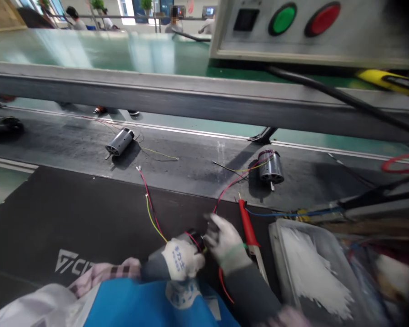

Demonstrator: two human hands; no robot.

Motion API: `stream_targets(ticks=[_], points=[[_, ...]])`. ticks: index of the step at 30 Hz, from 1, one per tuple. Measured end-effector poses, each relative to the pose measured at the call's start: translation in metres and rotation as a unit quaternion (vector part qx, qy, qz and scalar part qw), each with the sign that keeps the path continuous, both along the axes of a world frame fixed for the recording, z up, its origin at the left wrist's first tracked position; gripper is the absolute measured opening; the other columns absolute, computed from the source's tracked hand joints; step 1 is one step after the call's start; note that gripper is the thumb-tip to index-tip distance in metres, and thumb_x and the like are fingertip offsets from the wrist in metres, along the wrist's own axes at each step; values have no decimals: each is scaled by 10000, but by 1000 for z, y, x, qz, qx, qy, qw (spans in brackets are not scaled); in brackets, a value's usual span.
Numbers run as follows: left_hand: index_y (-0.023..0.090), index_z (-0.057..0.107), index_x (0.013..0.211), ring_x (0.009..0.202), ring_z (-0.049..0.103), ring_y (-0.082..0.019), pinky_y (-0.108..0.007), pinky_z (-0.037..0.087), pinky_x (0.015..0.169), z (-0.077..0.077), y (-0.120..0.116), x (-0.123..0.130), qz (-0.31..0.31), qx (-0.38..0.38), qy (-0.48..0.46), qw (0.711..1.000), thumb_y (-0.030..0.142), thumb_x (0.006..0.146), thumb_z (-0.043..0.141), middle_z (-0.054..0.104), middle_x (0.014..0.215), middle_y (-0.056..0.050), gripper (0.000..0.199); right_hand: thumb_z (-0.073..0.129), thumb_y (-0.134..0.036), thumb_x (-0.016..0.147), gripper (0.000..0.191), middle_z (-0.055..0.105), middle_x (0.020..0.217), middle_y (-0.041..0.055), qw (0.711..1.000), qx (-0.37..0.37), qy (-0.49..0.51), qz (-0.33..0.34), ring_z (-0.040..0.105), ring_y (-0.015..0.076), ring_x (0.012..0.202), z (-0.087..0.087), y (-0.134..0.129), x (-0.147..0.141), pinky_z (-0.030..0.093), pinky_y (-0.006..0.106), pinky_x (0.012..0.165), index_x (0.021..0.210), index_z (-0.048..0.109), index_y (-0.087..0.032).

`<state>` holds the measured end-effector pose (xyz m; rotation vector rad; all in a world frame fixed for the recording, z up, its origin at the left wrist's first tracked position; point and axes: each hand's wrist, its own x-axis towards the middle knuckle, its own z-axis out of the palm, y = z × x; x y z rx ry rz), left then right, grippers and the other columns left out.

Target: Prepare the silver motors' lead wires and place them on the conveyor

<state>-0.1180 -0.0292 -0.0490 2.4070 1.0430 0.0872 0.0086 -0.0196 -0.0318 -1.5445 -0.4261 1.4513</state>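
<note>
A grey conveyor belt point(64, 150) runs behind a dark worktop mat point(30, 227), with a white-smeared plastic tray point(275, 245) at right. On the belt lie one motor point(119, 141) and another motor point(271, 166), both with leads attached. A third motor point(195, 239) is held low over the mat, red and yellow leads point(150, 204) trailing. Both forearms come in from the bottom. Left hand point(182, 259), gloved, has its grip closed around the third motor. Right hand point(225, 240) is at the motor's end, grip spread. A red-handled probe point(248, 225) lies just beside it.

White gloves point(183, 259), apparently grey sleeves point(248, 295)
</note>
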Motion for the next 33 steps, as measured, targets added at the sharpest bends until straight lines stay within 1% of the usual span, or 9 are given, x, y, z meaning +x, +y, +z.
stream_targets(ticks=[7, 13, 15, 18, 21, 24, 26, 30, 33], points=[[130, 667, 694, 690, 595, -279, -338, 455, 529, 5, 6, -2, -22, -5, 120, 993, 213, 634, 549, 631, 716, -125, 157, 513, -322, 679, 174, 430, 458, -69, 998, 8, 41, 52, 331, 48, 328, 24, 37, -52, 262, 183, 324, 732, 602, -183], [191, 642, 861, 727, 591, -201, -282, 437, 605, -5, -3, -19, 41, 58, -56, 996, 282, 754, 466, 636, 815, -81, 225, 519, -423, 703, 530, 617, 1030, 83, 988, 4, -92, 122, 594, 224, 875, 12, -40, 42, 489, 312, 653, 1184, 478, -205], [190, 627, 873, 729, 590, -172, -263, 429, 652, -4, -2, -23, 125, 18, -114, 985, 290, 769, 462, 643, 791, -54, 219, 494, -336, 723, 519, 630, 1009, 107, 896, -100, -343, 264, 588, 250, 923, -3, -70, 72, 466, 335, 745, 1213, 463, -170], [183, 594, 864, 686, 575, -145, -233, 407, 609, 3, 9, -24, 268, -72, -163, 947, 346, 744, 501, 635, 750, -18, 223, 468, -257, 738, 644, 608, 1042, 171, 736, -176, -518, 398, 583, 276, 959, -23, -95, 92, 421, 370, 832, 1335, 279, -105], [178, 569, 710, 611, 528, -128, -225, 355, 543, 6, 23, -18, 292, -107, -164, 936, 364, 737, 493, 583, 634, 10, 203, 493, -273, 716, 773, 599, 1054, 199, 699, -182, -552, 417, 574, 288, 984, -34, -93, 90, 416, 371, 834, 1366, 137, -56], [176, 510, 619, 540, 476, -103, -213, 325, 501, 5, 30, -11, 312, -130, -199, 920, 312, 733, 476, 511, 545, 32, 180, 489, -250, 693, 805, 656, 914, 149, 723, -168, -537, 400, 636, 267, 812, -38, -82, 85, 441, 379, 764, 1375, 95, -85], [176, 483, 627, 506, 463, -93, -201, 330, 479, 3, 31, -7, 341, -173, -244, 891, 286, 723, 479, 495, 527, 39, 145, 462, -234, 693, 759, 672, 849, 104, 786, -133, -474, 375, 646, 231, 700, -37, -78, 80, 463, 365, 721, 1371, 145, -111], [180, 447, 659, 451, 450, -82, -189, 347, 438, -2, 29, -4, 368, -255, -339, 828, 286, 720, 490, 463, 517, 53, 130, 472, -213, 657, 760, 563, 1176, 90, 916, 19, -256, 309, 585, 209, 959, -31, -85, 58, 466, 316, 823, 1359, 192, -134], [176, 465, 708, 464, 456, -83, -196, 362, 453, -6, 29, -4, 379, -249, -364, 814, 300, 742, 474, 479, 558, 47, 129, 518, -275, 686, 734, 430, 1326, 66, 919, 103, -196, 327, 443, 219, 1165, -22, -92, 44, 374, 335, 969, 1353, 226, -180]])
